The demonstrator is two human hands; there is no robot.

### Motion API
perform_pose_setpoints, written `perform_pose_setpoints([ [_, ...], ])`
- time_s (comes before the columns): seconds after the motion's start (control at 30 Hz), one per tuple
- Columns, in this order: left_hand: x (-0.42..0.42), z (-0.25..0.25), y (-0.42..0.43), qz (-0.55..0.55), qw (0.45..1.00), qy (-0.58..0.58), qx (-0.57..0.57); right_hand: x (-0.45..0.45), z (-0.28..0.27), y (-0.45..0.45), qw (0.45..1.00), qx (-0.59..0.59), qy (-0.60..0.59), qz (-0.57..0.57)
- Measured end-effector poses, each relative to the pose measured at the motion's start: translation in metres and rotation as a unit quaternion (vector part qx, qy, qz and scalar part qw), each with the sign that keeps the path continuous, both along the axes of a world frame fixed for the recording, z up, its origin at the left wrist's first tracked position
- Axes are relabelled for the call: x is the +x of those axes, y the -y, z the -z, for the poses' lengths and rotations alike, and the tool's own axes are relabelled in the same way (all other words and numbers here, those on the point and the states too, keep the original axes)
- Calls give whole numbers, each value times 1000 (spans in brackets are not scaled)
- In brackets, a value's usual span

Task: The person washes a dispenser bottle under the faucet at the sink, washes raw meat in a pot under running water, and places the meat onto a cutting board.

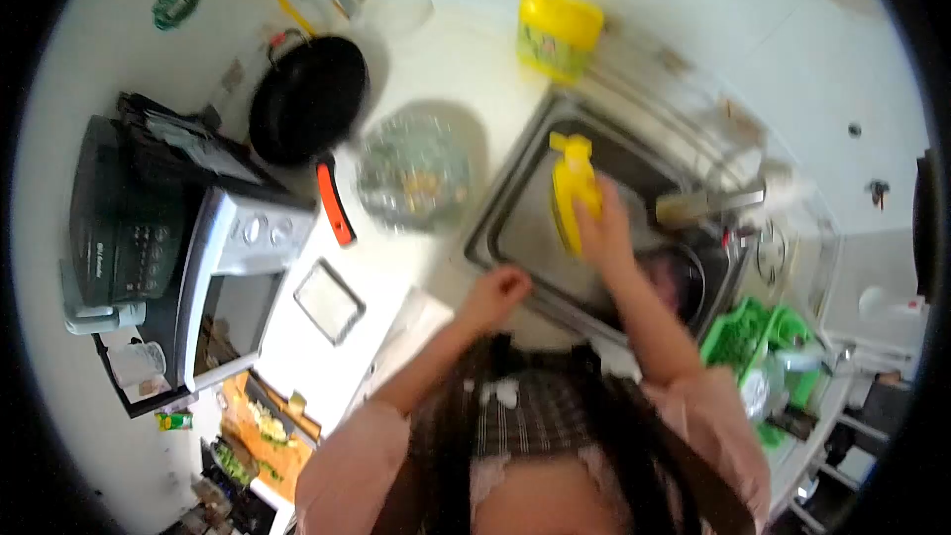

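Observation:
My right hand [606, 228] is closed around a yellow pump bottle [573, 188], held above the left part of the metal sink [515, 203]. The bottle's pump head points away from me. By the sink's near left corner, my left hand [492, 297] is curled into a loose fist with nothing visible in it. A dark round pot or bowl [674, 277] sits at the sink's right side, partly behind my right forearm. The faucet [708, 203] reaches over the sink from the right.
Another yellow pump bottle [560, 35] stands behind the sink. Left of it are a plastic-covered bowl [414, 173], a black pan [309, 99] with an orange-red handle, and a white microwave [258, 233]. A green dish rack [758, 337] stands to the right.

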State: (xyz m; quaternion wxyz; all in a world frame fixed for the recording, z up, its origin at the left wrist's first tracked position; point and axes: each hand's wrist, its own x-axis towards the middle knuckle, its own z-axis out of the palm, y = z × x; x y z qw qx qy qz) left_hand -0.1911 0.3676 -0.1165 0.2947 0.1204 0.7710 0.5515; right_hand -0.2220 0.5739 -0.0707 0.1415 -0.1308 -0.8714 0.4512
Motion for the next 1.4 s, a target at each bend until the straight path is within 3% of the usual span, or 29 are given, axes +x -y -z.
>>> perform_pose_setpoints([
  [0.07, 1, -5, 4, -30, 999, 9, -10, -3, 15, -14, 996, -13, 85, -12],
  [0.13, -9, 0, 8, -22, 998, -58, -13, -36, -3, -15, 998, 3, 52, -19],
  [0.2, -3, 4, 10, -44, 999, -10, -10, -9, -9, 0, 1000, 15, -7, -18],
  [0.27, -2, 6, 9, -68, 997, 26, -3, -3, 15, -10, 995, 23, 91, -34],
  [0.33, -15, -6, 6, -19, 998, -51, -17, -41, 3, -18, 995, 68, 73, -26],
  [0.4, -5, -7, 3, -20, 1000, -7, -6, -18, 6, -12, 999, 37, 18, -2],
  [0.43, -4, -9, 3, -31, 999, 26, -7, -28, 8, -24, 995, -49, 88, -5],
  [0.47, -4, -20, 2, -23, 999, 24, -38, -13, 4, -12, 998, 22, 46, -19],
  [0.5, -4, -12, 4, 15, 997, -58, -45, -12, -3, -5, 993, 110, -22, -36],
  [0.53, -16, -10, 0, 20, 998, -60, -29, 0, -14, 6, 997, -67, 19, -37],
  [0.63, 37, -22, 17, 53, 997, 28, -55, 24, 5, -4, 993, -31, 115, -5],
  [0.67, 0, -20, 7, 57, 997, -14, -54, -12, 5, -16, 996, 10, 94, 3],
  [0.7, -31, -15, -4, 47, 996, -57, -40, -5, -13, -10, 998, 54, -31, -29],
  [0.73, -27, -10, -1, 41, 998, -43, -36, -23, -5, -17, 998, 35, -35, -27],
  [0.83, 46, -29, 28, 53, 993, 51, -95, 48, 5, 3, 996, -27, 80, -6],
  [0.87, 2, -26, 11, 42, 993, -10, -107, 6, -2, -13, 998, -11, 60, -7],
  [0.9, 4, -12, 16, 40, 996, -65, -41, 8, 7, -15, 998, 55, -28, -7],
  [0.97, 7, 1, 14, -9, 995, -36, -90, 0, 28, -39, 993, 104, -52, 2],
  [1.03, 7, 1, 17, -24, 999, 28, -40, 7, -2, -36, 971, -203, 82, 91],
  [1.1, 6, 12, 15, -13, 999, 0, -35, -2, 5, -41, 984, -158, 39, 69],
  [1.3, -4, 9, -1, -42, 999, 1, -22, 12, -8, -32, 955, -291, 46, 34],
  [1.4, -28, 2, -15, -49, 995, -91, 1, 19, -11, -33, 967, -243, 75, 5],
])
